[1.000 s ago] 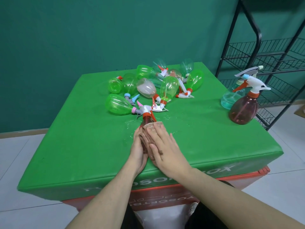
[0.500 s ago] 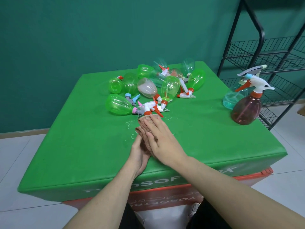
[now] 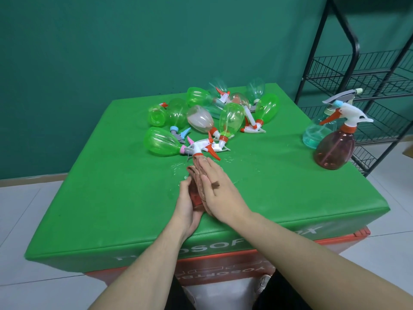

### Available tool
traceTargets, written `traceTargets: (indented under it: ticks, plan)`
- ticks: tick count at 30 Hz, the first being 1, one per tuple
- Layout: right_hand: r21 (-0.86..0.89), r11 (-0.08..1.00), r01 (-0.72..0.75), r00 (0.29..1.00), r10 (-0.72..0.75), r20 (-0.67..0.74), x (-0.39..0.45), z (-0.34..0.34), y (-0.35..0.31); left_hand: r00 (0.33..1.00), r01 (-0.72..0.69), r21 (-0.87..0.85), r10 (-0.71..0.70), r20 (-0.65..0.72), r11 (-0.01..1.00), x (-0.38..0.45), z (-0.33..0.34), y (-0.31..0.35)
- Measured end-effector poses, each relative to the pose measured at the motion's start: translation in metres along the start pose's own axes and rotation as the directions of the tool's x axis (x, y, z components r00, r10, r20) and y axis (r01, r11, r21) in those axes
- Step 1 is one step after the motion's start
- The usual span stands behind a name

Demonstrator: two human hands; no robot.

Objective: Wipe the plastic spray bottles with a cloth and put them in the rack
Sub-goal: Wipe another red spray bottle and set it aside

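Observation:
A reddish-brown spray bottle [image 3: 197, 199] lies on the green table [image 3: 111, 198] near its front middle, its white head with an orange trigger [image 3: 202, 150] pointing away from me. A brown cloth [image 3: 197, 173] is wrapped over the bottle. My left hand [image 3: 187, 208] cups the bottle from the left, thumb on the cloth. My right hand [image 3: 221, 193] lies flat on the cloth with straight fingers, a bit of cloth poking up between two of them. Most of the bottle's body is hidden.
Several green, clear and brownish spray bottles [image 3: 231, 115] lie piled at the back middle. A brown bottle [image 3: 334, 151] and a teal bottle [image 3: 316, 135] stand upright at the right edge. A black wire rack [image 3: 368, 74] stands beyond. Water drops [image 3: 245, 162] wet the table.
My right hand has rubbed the cloth along the bottle toward its spray head. The bottle has turned, so its orange trigger now points right. My left hand has stayed on the bottle.

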State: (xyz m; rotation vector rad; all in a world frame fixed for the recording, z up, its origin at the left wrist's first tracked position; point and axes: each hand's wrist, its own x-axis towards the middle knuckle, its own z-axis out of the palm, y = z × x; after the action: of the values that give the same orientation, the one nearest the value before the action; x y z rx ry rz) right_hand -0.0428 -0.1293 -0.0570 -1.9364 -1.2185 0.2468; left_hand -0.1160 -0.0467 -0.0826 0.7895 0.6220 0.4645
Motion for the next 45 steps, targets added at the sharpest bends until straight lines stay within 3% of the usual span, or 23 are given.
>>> traceTargets:
  ticks: [9, 14, 23, 30, 38, 45]
  plan:
    - [-0.219, 0.961, 0.168, 0.985, -0.159, 0.060, -0.040, 0.004, 0.020, 0.998, 0.040, -0.076, -0.043, -0.048, 0.996, 0.005, -0.007, -0.004]
    - [-0.182, 0.964, 0.192, 0.981, -0.188, 0.038, -0.041, 0.005, 0.022, 0.999, 0.003, -0.127, -0.008, -0.040, 0.992, 0.006, -0.008, -0.002]
    - [-0.104, 0.986, 0.128, 0.991, -0.131, -0.028, -0.014, -0.007, 0.012, 0.997, 0.041, 0.042, -0.044, 0.056, 0.998, -0.001, 0.003, 0.007]
    - [0.115, 0.993, -0.009, 0.996, 0.019, -0.089, 0.015, -0.022, -0.001, 0.987, 0.072, 0.063, -0.080, 0.138, 0.995, -0.004, 0.014, 0.017]
    - [0.381, 0.894, -0.236, 0.958, 0.279, -0.062, 0.018, -0.033, -0.004, 0.991, 0.022, 0.046, -0.028, 0.131, 0.999, -0.011, 0.028, 0.009]
    - [0.524, 0.801, -0.288, 0.920, 0.383, -0.081, -0.003, -0.032, -0.004, 0.998, -0.024, -0.131, 0.032, 0.058, 0.991, -0.011, 0.046, 0.008]
